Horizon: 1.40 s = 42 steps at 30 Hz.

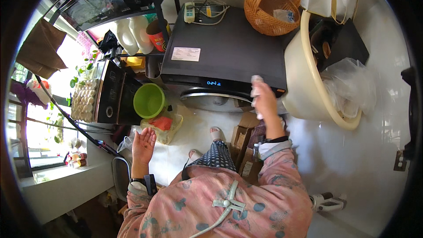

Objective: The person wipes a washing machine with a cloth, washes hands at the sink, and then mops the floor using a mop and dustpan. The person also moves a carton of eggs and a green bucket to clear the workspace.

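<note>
A dark front-loading washing machine [228, 49] stands before me, with a lit display on its front panel. My right hand [264, 99] is over the right part of that panel, slightly blurred, its fingers extended and nothing visible in them. I cannot tell whether it touches the panel. The machine's round door [216, 98] shows below the panel. To the left, my left hand [144, 143] is held palm up and lightly cupped; a small dark spot lies on the palm, too small to identify. Near that hand sits a plastic bag [173, 127] with something red in it.
A green bucket [148, 100] and a tray of eggs [84, 100] are at left. On the machine lie a power strip [189, 12] and a wicker basket [261, 10]. A large cream tub [299, 72] stands right. Cardboard boxes [243, 132] lie by my feet.
</note>
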{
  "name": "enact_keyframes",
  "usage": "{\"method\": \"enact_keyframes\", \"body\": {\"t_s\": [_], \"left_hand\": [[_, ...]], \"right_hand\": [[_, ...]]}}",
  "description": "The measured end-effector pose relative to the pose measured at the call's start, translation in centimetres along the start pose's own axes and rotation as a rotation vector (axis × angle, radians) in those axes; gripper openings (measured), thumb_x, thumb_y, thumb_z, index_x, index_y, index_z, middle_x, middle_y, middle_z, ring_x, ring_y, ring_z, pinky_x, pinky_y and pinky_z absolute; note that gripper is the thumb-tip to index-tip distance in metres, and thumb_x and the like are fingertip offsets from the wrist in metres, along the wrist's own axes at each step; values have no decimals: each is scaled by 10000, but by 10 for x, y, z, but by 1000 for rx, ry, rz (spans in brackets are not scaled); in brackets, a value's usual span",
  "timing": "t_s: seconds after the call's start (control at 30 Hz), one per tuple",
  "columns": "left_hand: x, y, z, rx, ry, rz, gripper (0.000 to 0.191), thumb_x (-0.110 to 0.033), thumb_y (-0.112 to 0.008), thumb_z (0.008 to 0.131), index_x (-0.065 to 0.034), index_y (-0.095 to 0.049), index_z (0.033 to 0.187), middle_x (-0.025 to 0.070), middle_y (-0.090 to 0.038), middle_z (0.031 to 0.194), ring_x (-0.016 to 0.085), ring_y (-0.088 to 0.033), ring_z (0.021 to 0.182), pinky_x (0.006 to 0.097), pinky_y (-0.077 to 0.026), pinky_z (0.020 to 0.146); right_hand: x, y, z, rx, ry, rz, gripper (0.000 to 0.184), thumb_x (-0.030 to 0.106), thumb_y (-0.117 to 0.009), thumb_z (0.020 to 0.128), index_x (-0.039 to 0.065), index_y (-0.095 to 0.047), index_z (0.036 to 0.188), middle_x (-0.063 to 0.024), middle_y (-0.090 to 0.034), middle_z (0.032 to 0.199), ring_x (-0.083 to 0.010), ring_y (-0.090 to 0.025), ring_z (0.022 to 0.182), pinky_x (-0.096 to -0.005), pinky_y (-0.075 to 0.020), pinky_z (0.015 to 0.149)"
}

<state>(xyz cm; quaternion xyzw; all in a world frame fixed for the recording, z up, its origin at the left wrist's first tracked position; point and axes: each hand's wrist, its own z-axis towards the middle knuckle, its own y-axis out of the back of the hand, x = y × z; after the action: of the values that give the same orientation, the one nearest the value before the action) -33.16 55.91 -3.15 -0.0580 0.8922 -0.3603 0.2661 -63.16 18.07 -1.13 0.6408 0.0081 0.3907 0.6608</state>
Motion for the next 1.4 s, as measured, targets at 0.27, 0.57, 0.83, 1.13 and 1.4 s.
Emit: {"method": "enact_keyframes", "body": {"t_s": [0.27, 0.57, 0.83, 1.13, 1.4], "left_hand": [[-9, 24, -33, 86, -59, -75, 437, -385, -407, 942, 7, -568, 1049, 149, -606, 1082, 272, -566, 1034, 387, -441, 943], [-25, 86, -78, -35, -197, -218, 430, -365, -406, 945, 18, -589, 1018, 158, -612, 1075, 264, -575, 1030, 384, -448, 938], [-20, 84, -55, -20, -139, -137, 426, -365, -406, 947, 15, -572, 1044, 147, -600, 1100, 257, -564, 1045, 375, -451, 934], [-18, 70, -45, 73, -120, -121, 420, -362, -410, 946, 14, -565, 1051, 140, -596, 1099, 257, -555, 1052, 377, -444, 943], [-17, 56, -43, 51, -214, -168, 421, -357, -407, 948, 17, -564, 1061, 144, -599, 1103, 264, -556, 1065, 383, -444, 946]], "right_hand": [[142, -153, 29, 88, 480, 35, 385, 57, -535, 745, 148, -581, 1116, -31, -497, 1190, -285, -513, 1015, -355, -469, 834], [66, -183, -29, 477, 28, -305, 337, 129, -566, 756, 203, -616, 1081, -15, -508, 1203, -282, -528, 989, -399, -452, 854], [83, -150, -55, 476, 95, 1, 408, 164, -591, 740, 219, -590, 1145, -18, -486, 1269, -295, -529, 1054, -385, -457, 876], [60, -144, -92, 625, -128, 355, 478, 94, -589, 728, 168, -566, 1200, -87, -566, 1164, -223, -589, 967, -299, -465, 818], [80, -60, 60, 349, -285, 1736, 555, -77, -495, 697, 100, -509, 1223, -110, -563, 1101, -212, -585, 894, -323, -515, 763]]}}
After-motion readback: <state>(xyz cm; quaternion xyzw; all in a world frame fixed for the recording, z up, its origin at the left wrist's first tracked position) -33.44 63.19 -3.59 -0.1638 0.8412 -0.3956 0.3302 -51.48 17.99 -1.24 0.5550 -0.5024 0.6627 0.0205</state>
